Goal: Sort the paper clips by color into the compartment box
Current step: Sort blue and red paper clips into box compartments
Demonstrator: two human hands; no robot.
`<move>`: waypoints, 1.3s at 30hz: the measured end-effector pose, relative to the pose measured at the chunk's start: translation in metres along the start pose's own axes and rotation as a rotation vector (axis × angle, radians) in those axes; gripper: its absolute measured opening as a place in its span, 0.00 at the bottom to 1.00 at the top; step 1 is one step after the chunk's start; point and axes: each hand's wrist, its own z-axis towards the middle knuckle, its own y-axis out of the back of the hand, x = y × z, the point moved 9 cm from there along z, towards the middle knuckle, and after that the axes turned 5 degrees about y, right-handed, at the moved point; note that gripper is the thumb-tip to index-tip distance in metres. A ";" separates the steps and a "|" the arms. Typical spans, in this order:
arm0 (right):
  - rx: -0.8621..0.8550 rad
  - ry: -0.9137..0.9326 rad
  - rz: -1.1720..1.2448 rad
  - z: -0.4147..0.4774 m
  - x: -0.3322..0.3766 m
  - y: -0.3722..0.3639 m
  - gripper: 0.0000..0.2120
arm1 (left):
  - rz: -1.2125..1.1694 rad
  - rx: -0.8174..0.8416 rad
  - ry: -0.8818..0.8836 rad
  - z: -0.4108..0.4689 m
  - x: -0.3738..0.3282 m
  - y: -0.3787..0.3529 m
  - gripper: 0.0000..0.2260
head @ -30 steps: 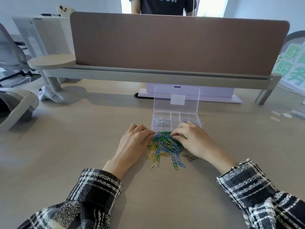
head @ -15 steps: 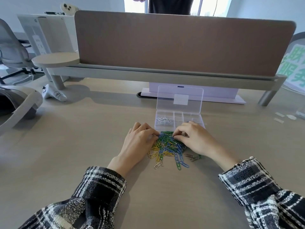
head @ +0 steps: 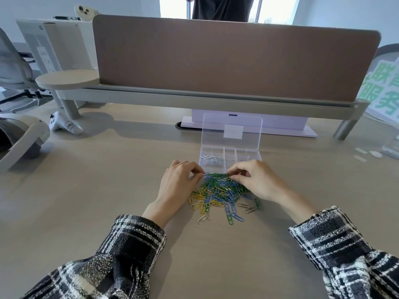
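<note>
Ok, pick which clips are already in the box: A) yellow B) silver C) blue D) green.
B: silver clips lie in the left compartment of the box, while the green, blue and yellow ones sit in the pile on the desk.

The person is wearing a black-and-white plaid shirt, perhaps flannel, with speckled grey bands. Its left sleeve [head: 121, 260] is showing at lower left, its right sleeve [head: 345, 251] at lower right, both cuffs ending at the wrists, leaving the left hand [head: 179, 183] and right hand [head: 258, 180] bare
</note>
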 end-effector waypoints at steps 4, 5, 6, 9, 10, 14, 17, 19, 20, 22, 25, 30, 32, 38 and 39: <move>-0.008 -0.016 -0.005 0.001 0.000 0.001 0.07 | 0.055 0.016 -0.021 0.003 -0.005 -0.005 0.05; -0.021 -0.013 -0.022 0.000 -0.001 0.002 0.08 | 0.065 0.018 -0.024 0.004 -0.006 -0.006 0.06; -0.039 -0.006 -0.051 0.000 0.000 0.004 0.08 | 0.073 0.020 -0.026 0.004 -0.007 -0.006 0.06; -0.097 0.029 -0.194 -0.001 0.002 0.008 0.08 | 0.101 0.023 -0.033 0.003 -0.009 -0.006 0.06; -0.100 0.052 -0.237 -0.001 0.005 0.008 0.08 | 0.113 0.029 -0.035 0.003 -0.010 -0.007 0.06; -0.022 0.132 -0.332 0.001 0.014 0.003 0.06 | 0.187 0.054 -0.063 0.005 -0.016 -0.010 0.09; 0.063 0.130 -0.402 0.002 0.013 -0.003 0.06 | 0.221 0.078 -0.076 0.005 -0.018 -0.013 0.10; 0.082 0.127 -0.405 0.002 0.013 -0.003 0.06 | 0.230 0.093 -0.076 0.005 -0.018 -0.014 0.09; 0.086 0.131 -0.404 0.002 0.013 -0.003 0.05 | 0.224 0.096 -0.072 0.005 -0.017 -0.013 0.09; 0.087 0.144 -0.421 0.002 0.014 -0.003 0.05 | 0.192 0.100 -0.050 0.006 -0.014 -0.012 0.07; 0.059 0.150 -0.411 0.001 0.013 -0.001 0.04 | 0.177 0.113 -0.027 0.006 -0.012 -0.011 0.05; 0.003 0.165 -0.307 0.002 0.021 0.003 0.03 | 0.174 0.172 0.015 0.009 -0.007 -0.012 0.05; 0.024 0.184 -0.305 0.002 0.025 -0.001 0.04 | 0.150 0.194 0.034 0.010 -0.005 -0.011 0.04; 0.095 0.162 -0.302 0.004 0.021 -0.006 0.05 | 0.106 0.212 0.071 0.012 0.001 -0.003 0.02; 0.103 0.149 -0.274 0.004 0.019 -0.005 0.05 | 0.089 0.218 0.077 0.013 0.002 -0.002 0.03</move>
